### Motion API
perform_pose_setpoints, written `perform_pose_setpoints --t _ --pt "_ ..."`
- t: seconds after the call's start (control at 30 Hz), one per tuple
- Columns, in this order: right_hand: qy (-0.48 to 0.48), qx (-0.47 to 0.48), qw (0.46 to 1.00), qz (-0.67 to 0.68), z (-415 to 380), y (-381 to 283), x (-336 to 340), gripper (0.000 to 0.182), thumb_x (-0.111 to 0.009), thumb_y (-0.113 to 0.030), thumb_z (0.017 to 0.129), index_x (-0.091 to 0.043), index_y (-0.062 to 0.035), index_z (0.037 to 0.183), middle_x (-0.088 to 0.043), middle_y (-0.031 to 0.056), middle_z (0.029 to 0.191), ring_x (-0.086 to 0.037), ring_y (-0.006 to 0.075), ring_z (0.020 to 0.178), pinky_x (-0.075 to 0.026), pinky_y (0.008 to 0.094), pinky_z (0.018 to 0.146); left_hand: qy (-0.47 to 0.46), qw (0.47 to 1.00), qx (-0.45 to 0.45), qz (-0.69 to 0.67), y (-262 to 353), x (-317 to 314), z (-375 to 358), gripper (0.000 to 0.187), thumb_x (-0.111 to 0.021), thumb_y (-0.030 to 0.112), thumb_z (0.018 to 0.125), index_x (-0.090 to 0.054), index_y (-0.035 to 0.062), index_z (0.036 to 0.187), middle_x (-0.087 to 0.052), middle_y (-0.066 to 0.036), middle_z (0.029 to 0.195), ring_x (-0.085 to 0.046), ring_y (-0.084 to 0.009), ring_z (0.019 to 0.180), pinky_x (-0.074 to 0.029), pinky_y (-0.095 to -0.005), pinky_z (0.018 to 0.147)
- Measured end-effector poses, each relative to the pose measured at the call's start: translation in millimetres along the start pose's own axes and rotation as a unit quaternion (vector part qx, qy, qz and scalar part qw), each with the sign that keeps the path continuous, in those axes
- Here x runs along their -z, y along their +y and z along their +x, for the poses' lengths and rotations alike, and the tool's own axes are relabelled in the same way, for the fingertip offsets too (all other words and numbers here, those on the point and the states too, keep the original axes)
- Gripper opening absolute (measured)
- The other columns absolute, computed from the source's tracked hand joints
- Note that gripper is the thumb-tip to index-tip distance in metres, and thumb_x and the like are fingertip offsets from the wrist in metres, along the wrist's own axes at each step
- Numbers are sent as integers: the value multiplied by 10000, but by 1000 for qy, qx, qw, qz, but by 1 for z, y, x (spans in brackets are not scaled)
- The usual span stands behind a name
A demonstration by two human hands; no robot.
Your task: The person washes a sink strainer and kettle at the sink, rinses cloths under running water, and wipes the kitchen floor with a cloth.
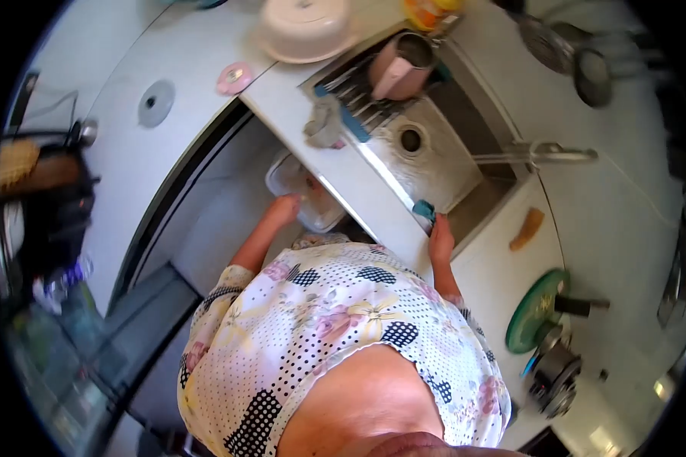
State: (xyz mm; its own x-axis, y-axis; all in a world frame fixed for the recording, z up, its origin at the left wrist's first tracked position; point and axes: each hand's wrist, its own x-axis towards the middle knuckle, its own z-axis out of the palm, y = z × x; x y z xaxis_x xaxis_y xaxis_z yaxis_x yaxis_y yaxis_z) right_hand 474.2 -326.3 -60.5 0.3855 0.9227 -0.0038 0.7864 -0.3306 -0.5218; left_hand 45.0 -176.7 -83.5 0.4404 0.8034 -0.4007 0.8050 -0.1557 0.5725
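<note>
My left hand (pixel 284 207) reaches down below the counter's edge and grips the near rim of a clear plastic container (pixel 301 183) that sits low, in front of the counter. My right hand (pixel 440 240) lies on the front edge of the steel sink (pixel 442 171). Its fingertips touch a small teal thing (pixel 424 209) on that edge, and whether they hold it is hidden. My flowered, dotted dress fills the bottom middle of the view.
A pink mug (pixel 400 67) stands on a rack at the sink's far end, beside a grey cloth (pixel 324 126) and a blue brush (pixel 354 123). A faucet (pixel 545 154) reaches over the basin. A white bowl (pixel 305 29), a green lid (pixel 536 311) and a pot (pixel 555 373) sit on the counter.
</note>
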Motion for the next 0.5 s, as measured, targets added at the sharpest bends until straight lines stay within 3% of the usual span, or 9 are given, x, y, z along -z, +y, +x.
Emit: perform_pose_setpoints --t 0.07,0.13,0.23,0.33,0.37,0.43,0.5 --pt "53 -165 982 70 14 30 -7 219 -506 -74 834 -603 -27 1025 -602 157 1016 -569 315 946 -442 329 819 -36 999 -30 12 25 10 12 227 -522 145 780 -601 68 980 -615 -196 913 -585 -376 859 -464 -448 759" --pt "199 -210 940 179 45 61 -33 181 -548 -102 831 -621 8 955 -627 130 909 -598 256 842 -459 326 754 -97 993 -24 65 59 42 15 221 -525 147 787 -605 53 971 -623 -191 895 -590 -375 839 -469 -444 743" --pt "261 -278 847 371 107 101 -55 187 -565 -104 829 -612 12 968 -623 91 893 -586 201 820 -458 316 739 -45 992 -117 -19 105 65 17 211 -546 154 802 -608 40 968 -635 -175 853 -614 -336 794 -486 -399 707" --pt "247 -308 722 569 162 57 -15 209 -579 -120 829 -590 1 998 -612 75 908 -580 197 803 -455 323 733 -40 984 -95 -146 153 79 18 214 -566 151 809 -605 36 985 -640 -158 840 -629 -286 775 -491 -348 688" --pt "236 -298 710 592 179 48 -11 219 -588 -136 832 -578 -7 1009 -604 74 916 -576 199 809 -460 324 732 -35 979 -129 -156 160 76 22 199 -569 120 818 -599 17 986 -647 -131 816 -635 -216 749 -492 -307 671" --pt "212 -277 686 639 205 29 -3 245 -604 -168 838 -556 -23 1030 -589 72 931 -570 204 820 -468 328 729 -74 965 -124 -217 168 69 35 217 -565 117 835 -588 -1 1016 -645 -106 839 -625 -167 745 -488 -276 677" --pt "179 -341 658 647 219 -6 11 229 -603 -180 840 -558 -63 1033 -581 61 954 -562 202 845 -466 331 718 -97 952 -135 -256 182 62 50 212 -549 91 852 -574 -27 1027 -644 -85 852 -617 -136 753 -487 -253 688"
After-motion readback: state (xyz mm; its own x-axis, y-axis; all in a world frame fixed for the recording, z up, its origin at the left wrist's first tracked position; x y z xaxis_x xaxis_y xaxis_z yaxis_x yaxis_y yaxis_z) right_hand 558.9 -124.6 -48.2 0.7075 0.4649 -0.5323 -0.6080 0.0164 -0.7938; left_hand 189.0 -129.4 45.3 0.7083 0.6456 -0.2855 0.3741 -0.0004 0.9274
